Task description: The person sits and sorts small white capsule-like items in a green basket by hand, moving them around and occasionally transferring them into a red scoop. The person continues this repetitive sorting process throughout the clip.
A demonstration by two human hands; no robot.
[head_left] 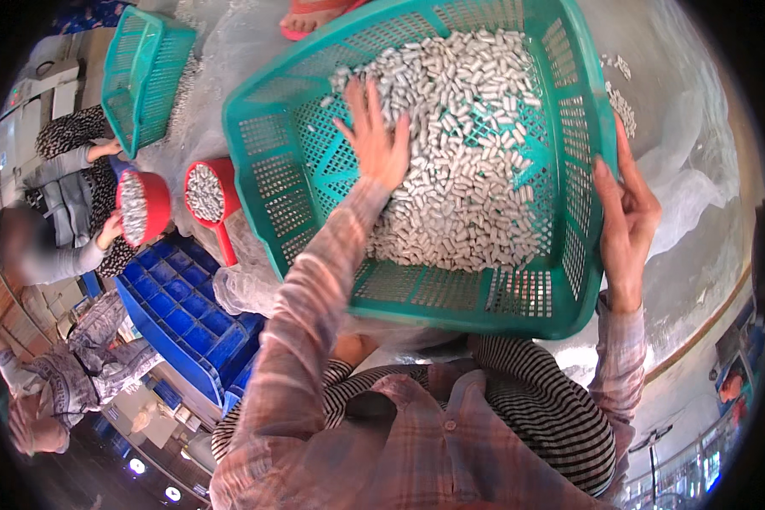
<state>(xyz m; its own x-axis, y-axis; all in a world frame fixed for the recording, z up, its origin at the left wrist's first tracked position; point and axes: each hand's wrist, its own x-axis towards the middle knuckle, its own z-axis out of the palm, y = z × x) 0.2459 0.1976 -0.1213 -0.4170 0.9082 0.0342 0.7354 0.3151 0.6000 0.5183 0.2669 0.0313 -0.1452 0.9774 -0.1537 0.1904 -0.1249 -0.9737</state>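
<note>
A large green plastic basket (569, 272) with slotted walls is in front of me, tilted. Small pale grey, capsule-like pieces (459, 212) cover much of its latticed bottom. My left hand (378, 140) is inside the basket with its fingers spread, over the left edge of the pile; whether the palm touches the pieces I cannot tell. At the basket's right side my right hand (629, 217) grips the wall near the rim, its thumb and fingers against the outside. Left of the basket, a red scoop (227, 242) full of the same pieces lies with its handle toward me.
A blue compartmented tray (187, 297) stands at the left. Beyond it, another person holds a red scoop (149, 208) of pieces beside a second green basket (136, 81). Clear plastic sheeting (680, 187) spreads around, with loose pieces (620, 110) at the right. A sandalled foot (310, 17) is at the far edge.
</note>
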